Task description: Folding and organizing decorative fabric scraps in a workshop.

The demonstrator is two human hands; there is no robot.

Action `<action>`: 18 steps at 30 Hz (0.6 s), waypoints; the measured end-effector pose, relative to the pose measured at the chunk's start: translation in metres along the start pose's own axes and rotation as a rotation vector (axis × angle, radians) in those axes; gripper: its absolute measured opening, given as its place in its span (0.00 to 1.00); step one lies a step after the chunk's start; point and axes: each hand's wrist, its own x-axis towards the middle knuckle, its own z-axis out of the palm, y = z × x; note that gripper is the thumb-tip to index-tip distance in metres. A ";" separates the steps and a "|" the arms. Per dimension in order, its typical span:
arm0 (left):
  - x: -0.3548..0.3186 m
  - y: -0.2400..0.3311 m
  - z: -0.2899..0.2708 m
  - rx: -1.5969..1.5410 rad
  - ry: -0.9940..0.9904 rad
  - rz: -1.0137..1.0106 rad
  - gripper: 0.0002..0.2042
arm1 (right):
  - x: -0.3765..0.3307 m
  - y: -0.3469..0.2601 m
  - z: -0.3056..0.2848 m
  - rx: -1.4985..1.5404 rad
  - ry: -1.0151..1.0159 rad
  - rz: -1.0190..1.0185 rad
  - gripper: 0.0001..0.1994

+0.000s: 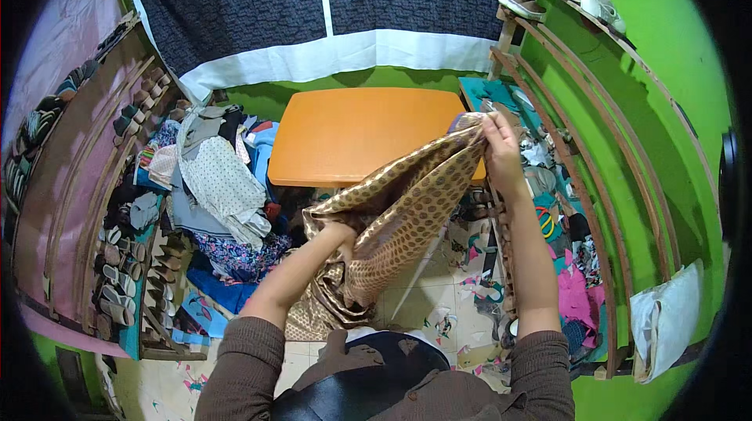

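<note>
The cloth (415, 241), pinched in the right hand (500, 137) by the table's (352, 131) right edge, could drag through floor scraps (443, 321) if its slack sags, the left hand's (338, 234) grip being hidden, so untellable.

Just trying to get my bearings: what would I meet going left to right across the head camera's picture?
Shoes on the left rack, dotted white cloth, left hand, right hand, bright pink cloth, white bundle.
</note>
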 end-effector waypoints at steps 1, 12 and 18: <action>0.001 -0.002 -0.003 -0.234 0.030 -0.179 0.27 | 0.000 -0.004 -0.009 -0.047 -0.009 -0.022 0.07; -0.015 -0.024 0.003 -2.350 -0.183 -1.262 0.18 | -0.006 -0.007 -0.007 -0.090 -0.062 -0.012 0.07; 0.048 0.071 -0.020 -2.229 -0.543 -1.281 0.14 | -0.003 -0.022 -0.021 0.050 0.026 -0.030 0.07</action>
